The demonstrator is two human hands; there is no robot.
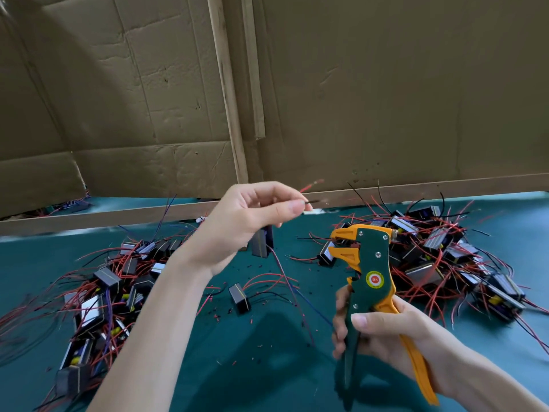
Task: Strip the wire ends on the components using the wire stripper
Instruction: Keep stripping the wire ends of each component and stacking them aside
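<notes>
Left pile [104,292]: lying at the lower left of the frame, black components tangling in red and black leads.
Left hand [246,221]: hovering at mid-frame, thumb and forefinger pinching the wire ends together.
Held component [261,243]: hanging just under the left hand, above the green mat [267,367].
Wire ends [312,185]: sticking out past the fingertips, long axis running nearly level, pointing to the right of the frame and slightly up. The tips are blurring, so bare or insulated cannot be told.
Wire stripper [371,281]: standing right of centre, long axis rising from the handles at lower right to the head. The orange jaws are gaping and facing the left of the frame, below the wire ends and apart from them.
Right hand [383,337]: wrapping fingers and thumb round both handles at lower right.
Right pile [445,257]: sprawling at the right, behind the stripper.
Risk: the wires are pointing away from the jaw mouth. Feeding them askew or too deep is likely to nick strands or bare too much. The dangling component may swing and pull the ends loose.
</notes>
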